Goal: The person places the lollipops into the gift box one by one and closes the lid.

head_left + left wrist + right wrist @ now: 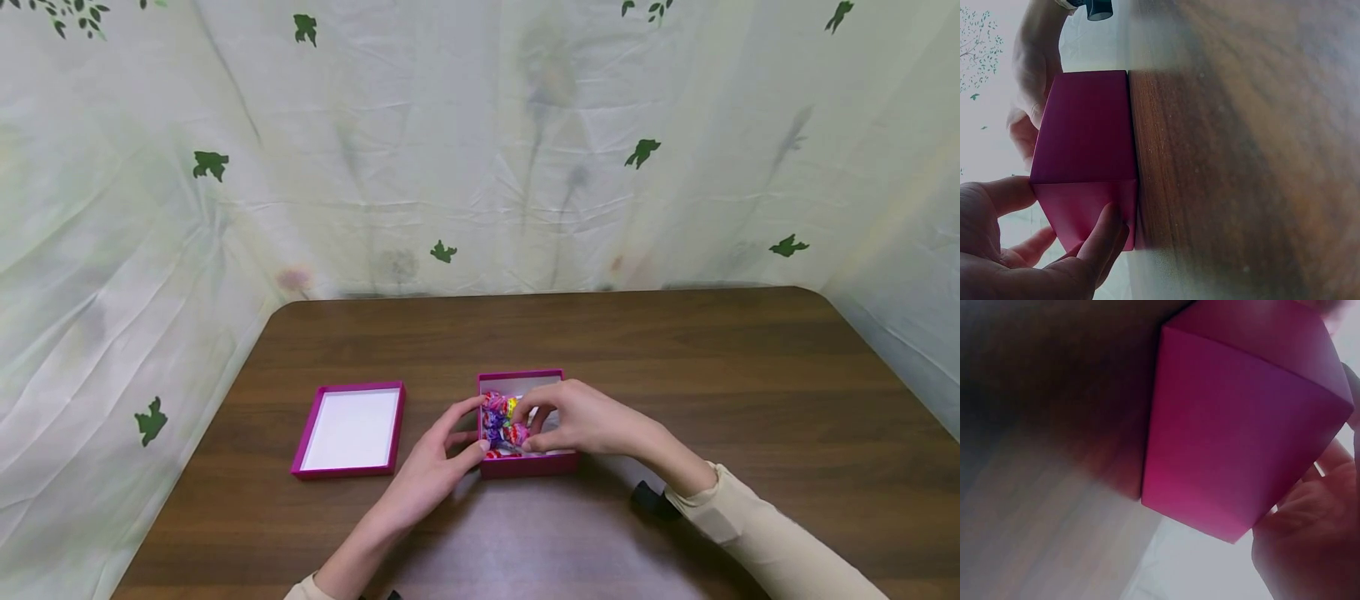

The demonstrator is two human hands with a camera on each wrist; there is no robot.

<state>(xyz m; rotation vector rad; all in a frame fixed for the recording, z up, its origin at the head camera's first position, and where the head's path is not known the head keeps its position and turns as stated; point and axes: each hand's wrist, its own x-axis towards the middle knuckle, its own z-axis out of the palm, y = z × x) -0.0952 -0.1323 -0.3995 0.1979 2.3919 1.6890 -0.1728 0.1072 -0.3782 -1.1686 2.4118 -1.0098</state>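
Note:
A magenta box [528, 465] stands uncovered on the table, with several shiny wrapped candies [492, 421] in purple, pink, yellow and red inside. My left hand [435, 462] rests at the box's left side, thumb at the near corner and fingers along the wall. In the left wrist view, the left fingers [1100, 240] lie against the box's outer face. My right hand [585, 421] reaches over the right wall into the box. Its thumb and curled fingers pinch a pink wrapped candy [516, 433] among the others. The right fingertips are partly hidden inside.
To the left lies the box's lid [348, 429], white inside up and magenta-rimmed. Brown wood tabletop [675, 358] surrounds both. A pale curtain [480, 150] with green leaf shapes hangs behind the table. A black wrist device [654, 502] sits by the right sleeve.

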